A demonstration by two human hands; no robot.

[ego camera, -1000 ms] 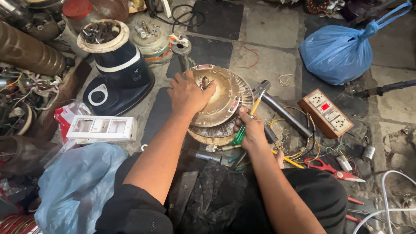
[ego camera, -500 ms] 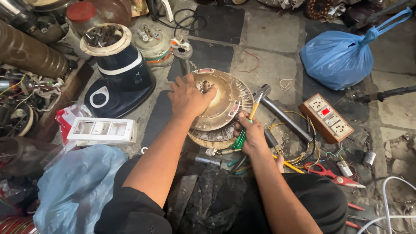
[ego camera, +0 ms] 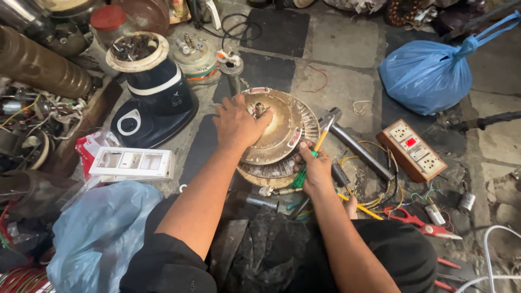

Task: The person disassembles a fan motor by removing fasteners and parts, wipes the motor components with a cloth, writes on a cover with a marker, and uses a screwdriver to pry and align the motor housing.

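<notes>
Close to my lap, my right hand [ego camera: 315, 171] is curled shut around a green-and-yellow screwdriver [ego camera: 310, 158] whose tip points in at the rim of a round fan motor [ego camera: 279, 133] lying on the stone floor [ego camera: 336, 81] before me. Just beyond, my left hand [ego camera: 237, 123] lies flat, fingers spread, pressing on the motor's domed top, gripping nothing. If the tip slips, I judge it could jab that hand, or the motor could skid toward the blender base [ego camera: 157, 100].

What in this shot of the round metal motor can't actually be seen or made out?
- Head view: screwdriver tip, hidden at the round motor housing's rim.
- Housing's left part: covered by the left hand.
- Screwdriver's green handle: mostly wrapped by the right hand.
- Blue bag's contents: hidden, tied shut.
</notes>
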